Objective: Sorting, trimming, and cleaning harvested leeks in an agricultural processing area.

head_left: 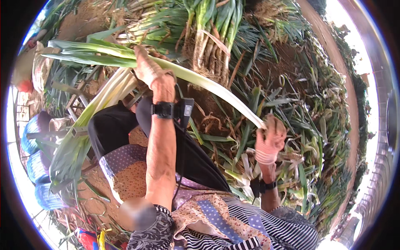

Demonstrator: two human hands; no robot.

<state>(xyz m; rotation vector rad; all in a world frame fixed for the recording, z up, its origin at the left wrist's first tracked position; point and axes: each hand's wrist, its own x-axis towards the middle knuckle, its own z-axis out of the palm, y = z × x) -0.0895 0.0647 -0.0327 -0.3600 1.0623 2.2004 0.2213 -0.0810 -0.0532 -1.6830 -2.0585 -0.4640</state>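
Nearest of the two, the gloved right hand (271, 141) has its fingers closed on the pale root end of a leek (216, 89). That grip seems best kept light and close to the tip, with any pull along the stalk, since a sideways tug could snap the white part, which is already bowed. The leek slants across, from near right to far left, above the knees. Farther off, the left hand (148, 68) grips it where white turns green; a firm hold there, without crushing, should steady the long span. The leaves hang out left, over a pale bunch (106, 93), and are best kept from snagging it.

As for writing, the bright packet (86, 237) at near left shows none readable. The blue sacks (39, 160) at left bear no label I can make out. On the left wrist, a box (187, 109) carries a light mark too small to read.
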